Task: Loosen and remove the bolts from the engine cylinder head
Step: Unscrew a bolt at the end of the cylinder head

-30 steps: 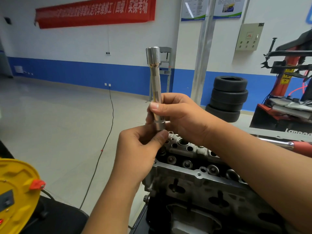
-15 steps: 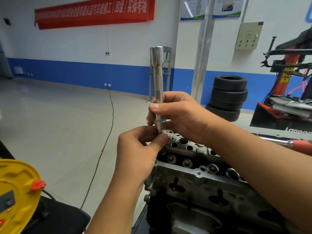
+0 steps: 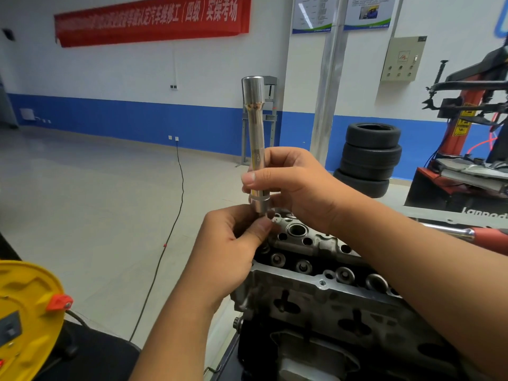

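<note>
My right hand [image 3: 297, 185] grips the long socket [image 3: 257, 149] upright above the cylinder head's [image 3: 316, 243] left end. My left hand [image 3: 233, 243] pinches at the socket's lower tip; what it pinches is hidden.

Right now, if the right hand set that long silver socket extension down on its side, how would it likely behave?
The socket extension looks like rigid polished metal, so probably stiff and fairly heavy for its size. Its round, smooth shaft would likely roll and feel slippery in the right hand.
</note>
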